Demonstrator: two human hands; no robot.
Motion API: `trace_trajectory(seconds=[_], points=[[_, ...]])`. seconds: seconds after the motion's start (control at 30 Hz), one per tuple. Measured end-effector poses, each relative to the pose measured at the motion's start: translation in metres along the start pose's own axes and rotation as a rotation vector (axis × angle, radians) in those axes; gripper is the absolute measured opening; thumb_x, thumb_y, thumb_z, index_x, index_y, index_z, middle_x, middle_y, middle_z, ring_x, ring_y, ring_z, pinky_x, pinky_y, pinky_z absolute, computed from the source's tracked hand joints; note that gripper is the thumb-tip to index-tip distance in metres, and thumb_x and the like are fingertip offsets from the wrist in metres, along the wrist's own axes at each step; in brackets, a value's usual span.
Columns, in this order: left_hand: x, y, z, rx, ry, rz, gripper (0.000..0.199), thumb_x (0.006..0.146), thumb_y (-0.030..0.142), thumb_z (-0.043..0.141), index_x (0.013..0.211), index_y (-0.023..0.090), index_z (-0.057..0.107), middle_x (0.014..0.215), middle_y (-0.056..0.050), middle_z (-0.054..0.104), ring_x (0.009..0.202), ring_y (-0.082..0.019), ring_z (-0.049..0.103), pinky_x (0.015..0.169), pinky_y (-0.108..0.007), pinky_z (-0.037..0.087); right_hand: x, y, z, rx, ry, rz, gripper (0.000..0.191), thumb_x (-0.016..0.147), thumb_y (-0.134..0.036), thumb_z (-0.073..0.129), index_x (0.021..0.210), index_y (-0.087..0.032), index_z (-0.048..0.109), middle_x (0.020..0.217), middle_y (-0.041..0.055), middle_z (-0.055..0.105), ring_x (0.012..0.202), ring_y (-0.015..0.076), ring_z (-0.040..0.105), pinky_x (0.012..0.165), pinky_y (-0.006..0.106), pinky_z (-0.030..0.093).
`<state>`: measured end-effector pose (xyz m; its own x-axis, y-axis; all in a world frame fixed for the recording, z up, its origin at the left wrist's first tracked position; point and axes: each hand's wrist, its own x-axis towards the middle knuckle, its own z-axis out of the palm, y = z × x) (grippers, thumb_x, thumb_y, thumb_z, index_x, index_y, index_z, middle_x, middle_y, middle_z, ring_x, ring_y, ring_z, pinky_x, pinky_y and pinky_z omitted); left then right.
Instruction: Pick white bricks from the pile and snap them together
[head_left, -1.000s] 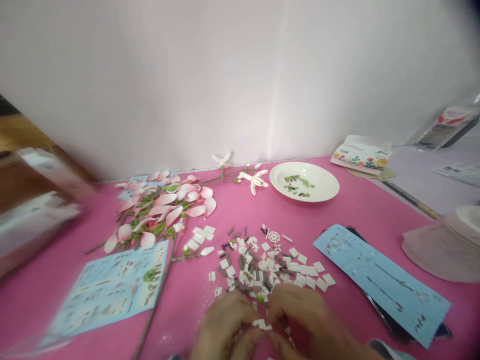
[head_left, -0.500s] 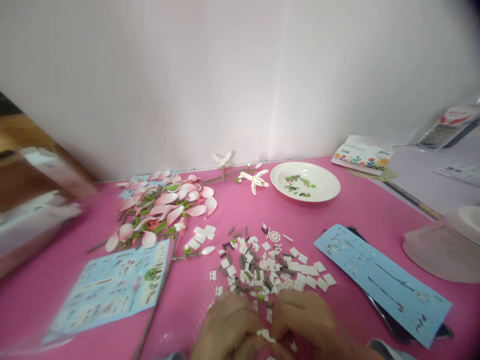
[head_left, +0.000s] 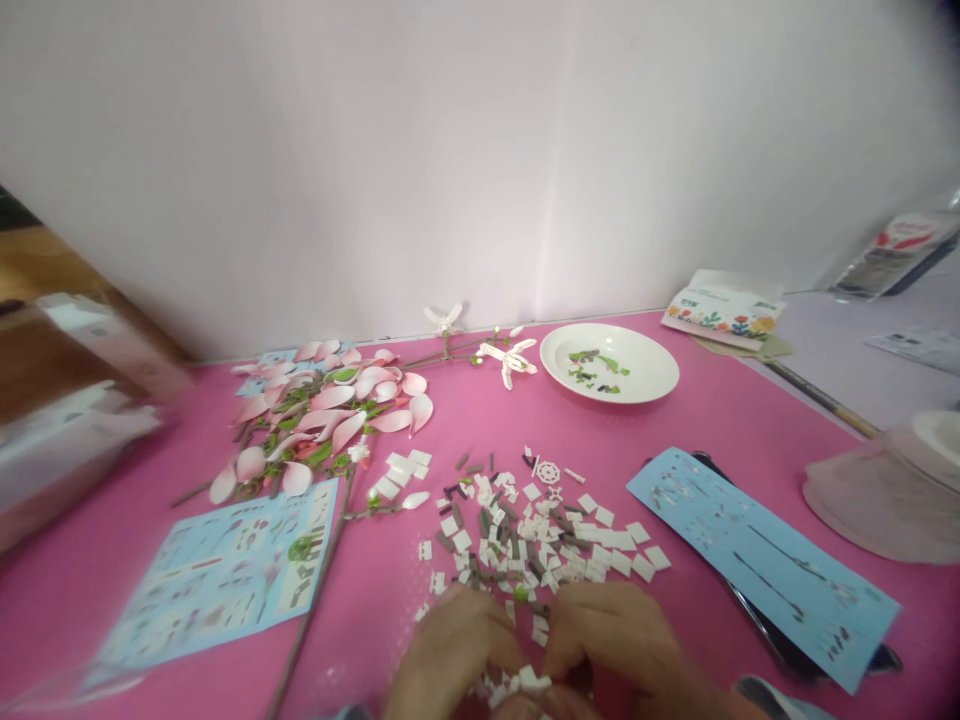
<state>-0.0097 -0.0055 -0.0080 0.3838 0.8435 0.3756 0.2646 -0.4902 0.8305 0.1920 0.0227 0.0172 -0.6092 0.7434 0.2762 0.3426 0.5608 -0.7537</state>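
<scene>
Both hands are at the bottom edge, close together with fingers curled. My left hand [head_left: 457, 645] and my right hand [head_left: 619, 635] pinch small white pieces [head_left: 531, 680] between them; the lowest fingers are partly cut off by the frame. Just beyond the fingertips lies a loose pile of white, grey-brown and black pieces [head_left: 525, 525], with a bright green piece [head_left: 521, 593] near the hands. Left of the pile are white tiles [head_left: 401, 474] and a long brown stem [head_left: 306, 640] with a white bud [head_left: 416, 500].
Pink petals [head_left: 332, 397] are heaped at the left, above a blue sheet [head_left: 217, 575]. A white plate [head_left: 646, 368] with green pieces stands at the back, beside a white flower [head_left: 510, 360]. Another blue sheet [head_left: 765, 560] covers a dark device at right, near a translucent container [head_left: 877, 490].
More white pieces now show between my hands, and the fingers have shifted slightly around them. The objects on the table have stayed in place.
</scene>
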Motion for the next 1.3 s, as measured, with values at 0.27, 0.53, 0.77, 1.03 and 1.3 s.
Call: trace_trajectory(seconds=[0.27, 0.53, 0.77, 1.03, 1.3], points=[[-0.004, 0.003, -0.001, -0.102, 0.147, -0.144, 0.012, 0.093, 0.024, 0.052, 0.081, 0.022, 0.053, 0.074, -0.001, 0.056, 0.069, -0.015, 0.053, 0.065, -0.025, 0.041, 0.004, 0.001, -0.003, 0.029, 0.124, 0.135, 0.014, 0.088, -0.020, 0.053, 0.077, -0.021, 0.062, 0.066, -0.0003, 0.064, 0.061, 0.0138, 0.059, 0.060, 0.023, 0.047], [-0.006, 0.000, 0.000, -0.412, 0.418, -0.368, 0.024, 0.093, 0.035, 0.054, 0.074, 0.021, 0.053, 0.069, 0.002, 0.046, 0.066, -0.014, 0.043, 0.062, -0.024, 0.037, 0.016, 0.010, -0.016, -0.014, 0.324, 0.385, 0.022, 0.093, -0.033, 0.043, 0.079, -0.022, 0.056, 0.067, -0.0018, 0.059, 0.060, 0.0151, 0.055, 0.055, 0.025, 0.043], [-0.001, 0.001, 0.001, -0.367, 0.411, -0.344, 0.017, 0.092, 0.031, 0.057, 0.078, 0.021, 0.060, 0.075, 0.001, 0.055, 0.073, -0.015, 0.050, 0.069, -0.023, 0.040, 0.014, 0.030, -0.031, -0.401, 0.214, 0.482, 0.015, 0.089, -0.027, 0.044, 0.079, -0.023, 0.054, 0.068, -0.0007, 0.058, 0.058, 0.0160, 0.052, 0.054, 0.027, 0.036], [0.003, 0.000, -0.002, -0.257, 0.368, -0.287, 0.010, 0.089, 0.024, 0.060, 0.082, 0.022, 0.067, 0.078, 0.000, 0.061, 0.074, -0.015, 0.056, 0.071, -0.023, 0.043, 0.008, 0.036, -0.030, -0.575, -0.057, 0.580, 0.017, 0.078, -0.014, 0.049, 0.068, -0.023, 0.059, 0.063, -0.0017, 0.062, 0.057, 0.0172, 0.055, 0.054, 0.027, 0.029], [0.005, 0.001, 0.002, -0.272, 0.407, -0.298, 0.012, 0.087, 0.026, 0.063, 0.077, 0.021, 0.067, 0.073, 0.000, 0.060, 0.070, -0.015, 0.055, 0.067, -0.024, 0.042, 0.007, 0.034, -0.032, -0.555, -0.142, 0.571, 0.014, 0.078, -0.016, 0.053, 0.078, -0.024, 0.064, 0.072, 0.0002, 0.067, 0.063, 0.0194, 0.059, 0.057, 0.028, 0.032]])
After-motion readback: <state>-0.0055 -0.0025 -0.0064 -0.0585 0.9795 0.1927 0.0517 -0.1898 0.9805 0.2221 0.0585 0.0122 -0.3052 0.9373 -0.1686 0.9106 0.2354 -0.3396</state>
